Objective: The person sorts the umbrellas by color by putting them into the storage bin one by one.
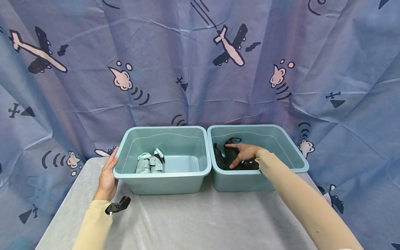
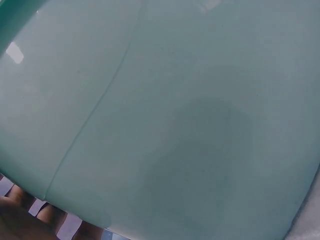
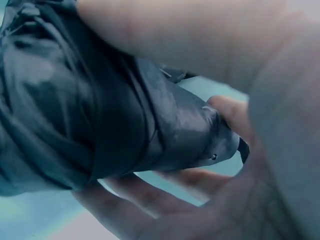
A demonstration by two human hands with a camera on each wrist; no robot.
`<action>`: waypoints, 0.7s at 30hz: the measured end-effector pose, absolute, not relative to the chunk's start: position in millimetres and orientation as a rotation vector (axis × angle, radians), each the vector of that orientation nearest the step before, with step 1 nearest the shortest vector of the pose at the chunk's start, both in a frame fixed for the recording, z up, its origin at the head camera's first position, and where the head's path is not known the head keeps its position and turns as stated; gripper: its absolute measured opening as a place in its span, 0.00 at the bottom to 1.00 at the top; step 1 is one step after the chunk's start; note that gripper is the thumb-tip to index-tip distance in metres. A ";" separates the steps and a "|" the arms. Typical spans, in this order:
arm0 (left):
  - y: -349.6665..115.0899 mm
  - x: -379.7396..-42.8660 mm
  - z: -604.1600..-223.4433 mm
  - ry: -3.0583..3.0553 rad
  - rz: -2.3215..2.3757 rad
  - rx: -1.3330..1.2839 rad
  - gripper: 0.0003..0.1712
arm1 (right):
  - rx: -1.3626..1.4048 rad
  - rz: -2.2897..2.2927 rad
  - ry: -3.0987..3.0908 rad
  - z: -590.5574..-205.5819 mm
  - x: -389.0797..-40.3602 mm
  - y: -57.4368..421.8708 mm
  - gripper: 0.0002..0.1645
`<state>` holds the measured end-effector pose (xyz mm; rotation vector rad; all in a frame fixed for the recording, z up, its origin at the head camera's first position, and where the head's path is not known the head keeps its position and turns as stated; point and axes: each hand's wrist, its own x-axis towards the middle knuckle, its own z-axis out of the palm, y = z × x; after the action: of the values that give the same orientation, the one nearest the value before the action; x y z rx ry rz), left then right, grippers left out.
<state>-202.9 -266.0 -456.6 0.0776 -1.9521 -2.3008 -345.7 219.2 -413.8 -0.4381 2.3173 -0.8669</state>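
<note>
In the head view my right hand (image 1: 245,152) reaches into the right bin (image 1: 261,176). Its thumb and fingers lie around a black folded umbrella (image 1: 230,154), whose wrist loop sticks out at the far end. Up close in the right wrist view, the umbrella's dark wrapped fabric (image 3: 125,120) runs between the thumb above and the fingers below. My left hand (image 1: 107,178) rests with extended fingers against the left side of the left bin (image 1: 165,184). Only part of that hand's fingers (image 2: 50,215) shows past the bin wall in the left wrist view.
Two pale grey-green folded umbrellas (image 1: 150,164) lie at the left of the left bin. More black folded items (image 1: 218,158) lie beside my right hand. Both bins stand side by side on a table with a light cloth (image 1: 200,222), before a patterned curtain (image 1: 187,69).
</note>
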 end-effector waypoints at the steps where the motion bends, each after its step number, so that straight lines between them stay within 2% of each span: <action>1: -266.0 -202.8 -456.7 -1.953 -2.300 0.078 0.33 | -0.440 -0.863 2.317 -414.2 -345.8 219.3 0.66; 21: -266.9 -203.4 -458.5 -1.947 -2.300 0.067 0.34 | -0.374 -0.771 2.363 -413.3 -343.9 218.5 0.59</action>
<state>-203.4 -266.9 -458.5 0.0669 -1.9472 -2.3004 -343.9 218.5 -413.3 -0.3739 2.3629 -0.7714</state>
